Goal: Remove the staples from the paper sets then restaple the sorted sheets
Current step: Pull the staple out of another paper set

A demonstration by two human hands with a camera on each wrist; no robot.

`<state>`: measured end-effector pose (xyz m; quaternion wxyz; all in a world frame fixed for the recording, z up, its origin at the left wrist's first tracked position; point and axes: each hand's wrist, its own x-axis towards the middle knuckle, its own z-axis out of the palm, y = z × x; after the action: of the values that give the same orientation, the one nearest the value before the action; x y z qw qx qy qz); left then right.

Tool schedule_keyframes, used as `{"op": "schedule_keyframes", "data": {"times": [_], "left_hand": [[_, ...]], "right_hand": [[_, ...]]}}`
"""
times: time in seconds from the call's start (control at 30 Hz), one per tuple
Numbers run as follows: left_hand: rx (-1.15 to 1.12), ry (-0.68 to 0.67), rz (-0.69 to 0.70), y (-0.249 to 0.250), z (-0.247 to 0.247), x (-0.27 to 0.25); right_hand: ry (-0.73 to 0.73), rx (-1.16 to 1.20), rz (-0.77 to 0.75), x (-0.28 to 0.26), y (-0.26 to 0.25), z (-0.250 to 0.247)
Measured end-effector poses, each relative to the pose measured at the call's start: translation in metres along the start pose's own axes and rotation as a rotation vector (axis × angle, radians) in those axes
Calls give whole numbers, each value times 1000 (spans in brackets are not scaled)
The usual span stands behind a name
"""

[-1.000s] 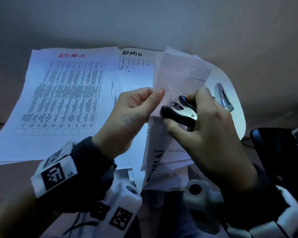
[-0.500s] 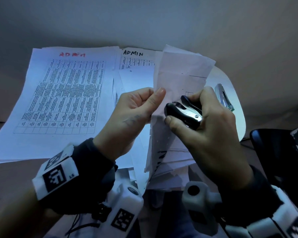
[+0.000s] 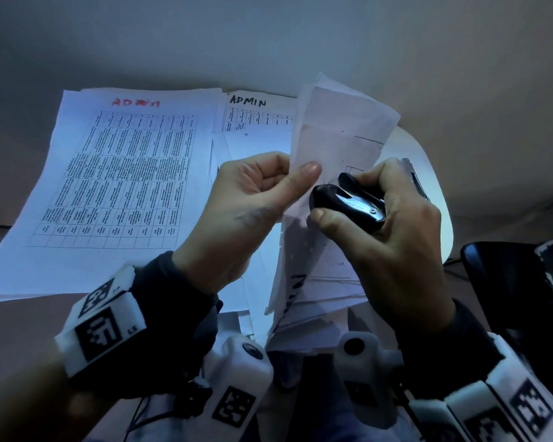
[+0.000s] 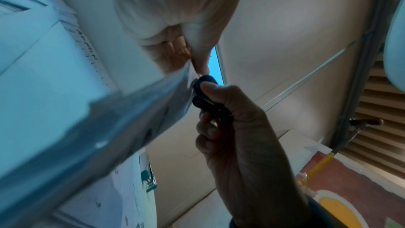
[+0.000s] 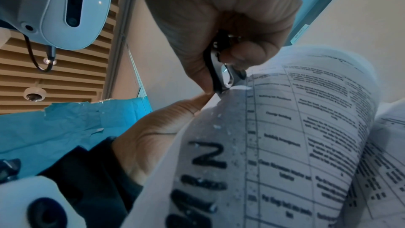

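My left hand (image 3: 253, 202) pinches the edge of a raised, curled paper set (image 3: 336, 148) between thumb and forefinger. My right hand (image 3: 380, 224) grips a black staple remover (image 3: 348, 199), squeezed together, its metal tips at the paper edge beside my left thumb. In the right wrist view the staple remover (image 5: 221, 75) bites at the corner of the paper set (image 5: 285, 136), which bears a printed table and handwritten letters. The left wrist view shows the staple remover (image 4: 203, 93) in my right hand (image 4: 236, 127), against the paper set (image 4: 109, 119). The staple itself is hidden.
Loose printed sheets marked ADMIN in red (image 3: 125, 186) and black (image 3: 253, 116) lie on the white table (image 3: 434, 193) to the left and behind. A metal stapler (image 3: 414, 177) lies behind my right hand. A dark chair (image 3: 517, 282) stands at the right.
The remover's arms, spread apart a second ago, are now squeezed together at the paper edge. The held paper set has risen and straightened a little.
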<state>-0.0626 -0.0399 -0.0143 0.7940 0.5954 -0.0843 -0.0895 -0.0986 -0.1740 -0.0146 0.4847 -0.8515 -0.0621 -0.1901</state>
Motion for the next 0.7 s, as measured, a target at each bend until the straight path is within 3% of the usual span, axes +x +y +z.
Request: {"op": "schedule_keyframes", "data": {"times": [0.4,0.6,0.7], "left_hand": [[22,16,24,2,1,0],[74,0,-27,-2,-4,1],[102,-7,-32,-3,-6,1]], "right_hand": [[58,-29,-59,3,7,6],[89,-7,-87,4,12,7],[67,42,-40,6,13,4]]}}
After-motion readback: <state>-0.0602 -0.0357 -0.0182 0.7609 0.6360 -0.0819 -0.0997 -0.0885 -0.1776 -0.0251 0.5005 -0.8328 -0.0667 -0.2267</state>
